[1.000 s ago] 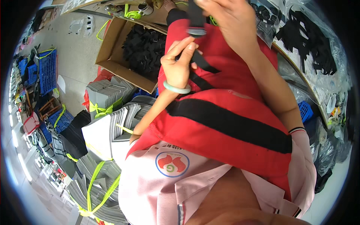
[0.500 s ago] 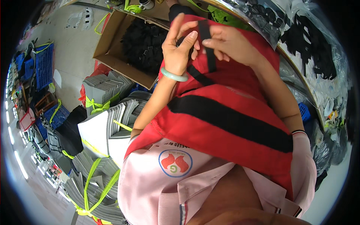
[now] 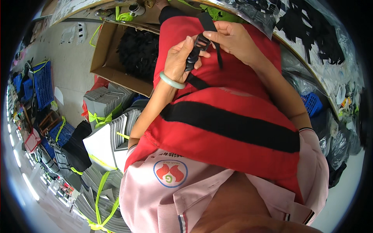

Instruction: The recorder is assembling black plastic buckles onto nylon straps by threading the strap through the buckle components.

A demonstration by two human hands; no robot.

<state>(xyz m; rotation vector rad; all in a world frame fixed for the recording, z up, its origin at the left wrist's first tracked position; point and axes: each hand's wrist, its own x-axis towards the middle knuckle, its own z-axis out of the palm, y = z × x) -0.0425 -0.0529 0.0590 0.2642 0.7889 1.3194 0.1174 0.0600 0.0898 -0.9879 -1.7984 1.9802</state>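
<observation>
We find the black plastic strap buckle (image 3: 195,49) high in the centre of the view, held over the upper part of a red fabric bag with a broad black band (image 3: 229,128) that lies across our lap. A black woven strap (image 3: 211,33) passes through the buckle: one length runs up and away toward the top edge, another hangs down beside the right fingers, and a further length leaves the lower end of the buckle along the red fabric.

The buckle sits between the two hands. Our left hand (image 3: 179,60) is curled closed around its lower left side, thumb and fingers pinching the plastic body; a pale green bangle (image 3: 171,81) circles that wrist. Our right hand (image 3: 232,40) comes in from the right, its fingers bent and closed on the upper end of the buckle and the strap there, fingertips touching the left hand's fingertips.

Outward to the left, an open brown cardboard box (image 3: 105,58) filled with black parts (image 3: 138,52) stands on the floor just beside the bag. Below it lie bundles of grey sheets tied with yellow-green tape (image 3: 105,112). Farther left, blue plastic crates (image 3: 42,83) stand well apart. To the upper right, clear plastic bags of black pieces (image 3: 311,31) rest along a curved table edge.
</observation>
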